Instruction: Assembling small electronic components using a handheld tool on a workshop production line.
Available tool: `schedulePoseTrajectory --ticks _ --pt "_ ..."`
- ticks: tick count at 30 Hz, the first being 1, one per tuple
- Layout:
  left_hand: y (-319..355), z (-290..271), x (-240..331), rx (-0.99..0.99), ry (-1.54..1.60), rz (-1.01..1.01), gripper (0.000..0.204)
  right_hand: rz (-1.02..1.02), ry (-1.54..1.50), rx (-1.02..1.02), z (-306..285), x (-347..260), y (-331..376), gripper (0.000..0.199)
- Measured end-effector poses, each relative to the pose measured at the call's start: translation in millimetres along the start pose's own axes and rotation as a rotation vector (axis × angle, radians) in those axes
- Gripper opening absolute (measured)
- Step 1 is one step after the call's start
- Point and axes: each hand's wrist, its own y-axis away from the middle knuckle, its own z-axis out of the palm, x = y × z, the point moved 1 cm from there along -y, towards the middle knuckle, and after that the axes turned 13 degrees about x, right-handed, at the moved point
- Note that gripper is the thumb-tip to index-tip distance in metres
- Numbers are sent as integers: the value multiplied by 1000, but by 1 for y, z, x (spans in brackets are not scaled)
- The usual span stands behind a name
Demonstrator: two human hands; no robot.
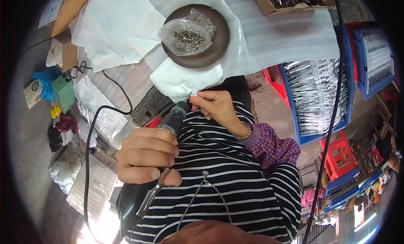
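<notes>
My left hand is closed round a dark, cylindrical power screwdriver, with its grey nose pointing away from me. A shiny metal lever lies along the tool by my thumb. My right hand pinches a small silver metal piece between thumb and fingertips, just beyond the tool's nose. I cannot tell whether the tool touches it. Under the metal piece lies a folded white cloth. Behind the cloth stands a round brown dish holding a clear plastic bag of small screws.
At the right, a blue crate holds stacked silver metal parts; another blue crate stands beyond. A cardboard box of metal parts sits at the back. A black cable loops at left; another hangs right. A red stool stands on the floor.
</notes>
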Motion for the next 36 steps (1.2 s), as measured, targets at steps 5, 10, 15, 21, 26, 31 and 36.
schedulePoseTrajectory --ticks 5,10,15,21,26,31,36 --pt "0 -5 -1 32 -22 -19 41 25 -7 -10 -1 1 1 19" --pt "-5 -7 -1 -41 15 -51 42 -9 -46 37 3 -1 3 20" --pt "-6 -7 -3 -54 56 -69 40 25 28 -4 -1 -5 2 19" --pt "-6 -8 1 -50 57 -101 40 17 39 -5 0 -3 2 18" --pt "-9 -7 -1 -72 44 -111 38 21 31 10 0 -2 2 18" --pt "-9 -3 -1 -32 35 -96 31 32 33 1 1 -5 2 18" --pt "2 21 -6 -84 5 22 26 -40 13 38 2 1 1 24"
